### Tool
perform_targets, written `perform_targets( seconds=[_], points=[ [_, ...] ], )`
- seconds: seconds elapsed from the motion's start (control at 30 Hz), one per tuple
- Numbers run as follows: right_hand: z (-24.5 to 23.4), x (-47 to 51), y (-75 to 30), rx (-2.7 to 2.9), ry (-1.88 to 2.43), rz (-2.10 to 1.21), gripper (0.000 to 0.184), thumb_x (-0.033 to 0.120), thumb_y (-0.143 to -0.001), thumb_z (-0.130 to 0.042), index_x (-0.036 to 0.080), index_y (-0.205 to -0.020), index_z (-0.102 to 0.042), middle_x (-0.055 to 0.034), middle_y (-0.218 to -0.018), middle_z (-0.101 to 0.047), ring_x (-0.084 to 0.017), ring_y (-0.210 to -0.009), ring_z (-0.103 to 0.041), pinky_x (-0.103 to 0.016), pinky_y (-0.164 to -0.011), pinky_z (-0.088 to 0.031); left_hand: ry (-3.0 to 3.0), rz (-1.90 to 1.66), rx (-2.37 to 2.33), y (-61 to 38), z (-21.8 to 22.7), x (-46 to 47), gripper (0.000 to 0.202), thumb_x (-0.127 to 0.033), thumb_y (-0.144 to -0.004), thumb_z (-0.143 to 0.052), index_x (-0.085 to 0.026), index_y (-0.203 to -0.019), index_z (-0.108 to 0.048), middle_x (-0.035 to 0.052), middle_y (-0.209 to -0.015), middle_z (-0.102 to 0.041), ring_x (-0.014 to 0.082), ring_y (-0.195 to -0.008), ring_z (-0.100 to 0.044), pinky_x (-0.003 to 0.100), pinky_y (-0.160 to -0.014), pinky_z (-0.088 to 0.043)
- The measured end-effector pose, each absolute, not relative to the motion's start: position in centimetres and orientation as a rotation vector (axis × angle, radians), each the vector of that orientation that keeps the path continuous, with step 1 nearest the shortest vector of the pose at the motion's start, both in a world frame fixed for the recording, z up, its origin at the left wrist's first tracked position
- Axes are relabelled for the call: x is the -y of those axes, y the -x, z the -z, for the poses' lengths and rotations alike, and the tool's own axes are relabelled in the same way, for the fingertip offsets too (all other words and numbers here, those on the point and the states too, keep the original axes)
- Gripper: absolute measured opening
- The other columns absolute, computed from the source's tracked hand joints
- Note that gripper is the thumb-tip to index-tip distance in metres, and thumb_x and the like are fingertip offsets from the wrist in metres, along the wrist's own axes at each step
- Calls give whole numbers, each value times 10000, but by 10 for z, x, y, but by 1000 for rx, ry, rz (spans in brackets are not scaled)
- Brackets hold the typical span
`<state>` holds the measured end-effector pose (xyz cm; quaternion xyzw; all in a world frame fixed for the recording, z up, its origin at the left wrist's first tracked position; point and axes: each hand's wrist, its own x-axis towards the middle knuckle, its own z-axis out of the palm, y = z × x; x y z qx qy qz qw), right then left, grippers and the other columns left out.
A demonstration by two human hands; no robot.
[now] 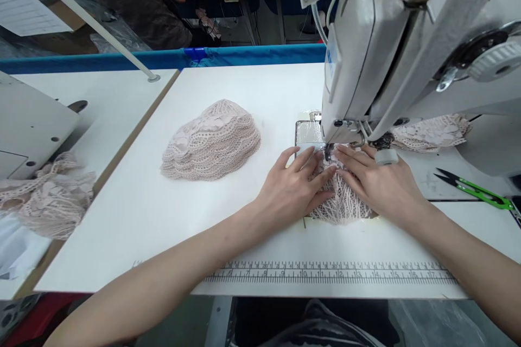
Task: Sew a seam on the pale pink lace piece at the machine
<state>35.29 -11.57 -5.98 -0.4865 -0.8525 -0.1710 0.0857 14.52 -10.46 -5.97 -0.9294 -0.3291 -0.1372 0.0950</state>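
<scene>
A pale pink lace piece (342,200) lies under the presser foot (328,152) of a white sewing machine (354,59). My left hand (295,181) rests on the lace's left side, fingers stretched out and laid flat near the needle. On the other side, my right hand (376,179) presses the lace down with its fingers extended, their tips close to the foot. Both hands partly cover the lace. To the left of my hands sits a neat stack of similar lace pieces (214,141).
Green thread snips (480,190) lie at the right. More lace (433,133) is behind the machine arm. A ruler strip (325,272) runs along the front table edge. Another machine (32,124) and a lace heap (61,195) stand left. A person (134,0) is beyond the blue-edged table.
</scene>
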Motion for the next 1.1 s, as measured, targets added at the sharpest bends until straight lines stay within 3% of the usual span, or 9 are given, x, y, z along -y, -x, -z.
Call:
perform_targets(
  seconds=[0.43,0.6,0.67,0.77,0.87,0.9,0.97,1.0,1.1],
  points=[
    [61,114,-355,2550,1380,523,374,297,-971,-427,122,-1270,-569,-86,-1084,-713,-251,-1038,-606,-409,-899,-433,2718,493,943,-142,63,98,395,-436,-965,-441,-202,-1250,-580,104,-1299,-594,268,-1274,-490,452,-1019,-387],
    [56,116,-358,2517,1131,395,245,201,-940,-476,153,-1093,-660,-54,-1081,-714,-187,-943,-638,-326,-814,-442,2814,654,430,-133,59,99,405,-494,-933,-474,-152,-1054,-653,73,-1085,-705,215,-1033,-639,402,-951,-470],
    [54,117,-360,2503,1018,333,203,180,-925,-493,162,-986,-686,-24,-1011,-728,-151,-857,-648,-290,-728,-436,2803,654,341,-132,59,100,321,-408,-942,-494,-133,-996,-651,74,-1018,-718,194,-944,-663,359,-879,-515],
    [51,118,-361,2513,948,241,303,385,-913,-531,133,-986,-681,-43,-963,-729,-166,-807,-646,-294,-621,-415,2797,732,442,-135,61,102,130,-178,-935,-503,-131,-958,-623,57,-956,-725,162,-894,-671,298,-797,-546],
    [51,119,-360,2544,977,213,560,584,-856,-526,83,-1070,-653,-97,-980,-719,-214,-836,-640,-308,-577,-403,2904,891,737,-139,62,104,135,-147,-947,-463,-124,-941,-596,47,-874,-720,134,-808,-671,257,-707,-557],
    [51,119,-359,2556,992,235,499,526,-871,-538,83,-1067,-654,-95,-973,-720,-212,-839,-640,-305,-574,-401,2930,920,808,-140,62,105,147,-156,-953,-451,-124,-942,-593,47,-866,-718,129,-795,-669,252,-697,-558],
    [52,119,-358,2567,985,300,234,265,-896,-535,108,-995,-677,-64,-952,-726,-185,-829,-644,-291,-579,-404,2932,885,827,-141,61,106,180,-210,-953,-458,-114,-1008,-599,79,-955,-721,154,-859,-673,282,-724,-567],
    [51,118,-358,2564,962,328,196,133,-873,-506,122,-946,-687,-46,-952,-728,-170,-819,-647,-283,-584,-408,2909,829,804,-141,61,107,226,-246,-944,-472,-105,-1069,-598,103,-1038,-710,186,-933,-668,314,-749,-569],
    [50,118,-357,2552,885,340,318,-17,-783,-441,144,-882,-696,-24,-982,-733,-149,-786,-655,-275,-596,-436,2815,634,728,-139,61,108,369,-260,-906,-502,-65,-1212,-570,145,-1198,-652,274,-1128,-603,390,-818,-557]
  ],
)
